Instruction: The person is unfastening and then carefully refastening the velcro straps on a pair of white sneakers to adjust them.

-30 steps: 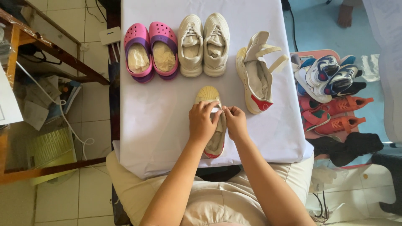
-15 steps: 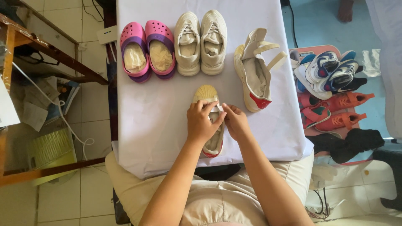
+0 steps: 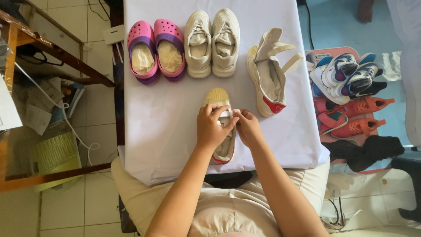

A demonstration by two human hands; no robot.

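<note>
Since the earlier picture both hands have stayed on the small cream shoe (image 3: 218, 97), almost without moving. This shoe lies near the front edge of the white surface (image 3: 162, 127), toe pointing away. The left hand (image 3: 212, 128) and the right hand (image 3: 247, 128) have their fingers closed on its strap. Behind it stand pink clogs (image 3: 156, 50), cream sneakers (image 3: 212, 41) and a tipped white shoe (image 3: 268, 72).
</note>
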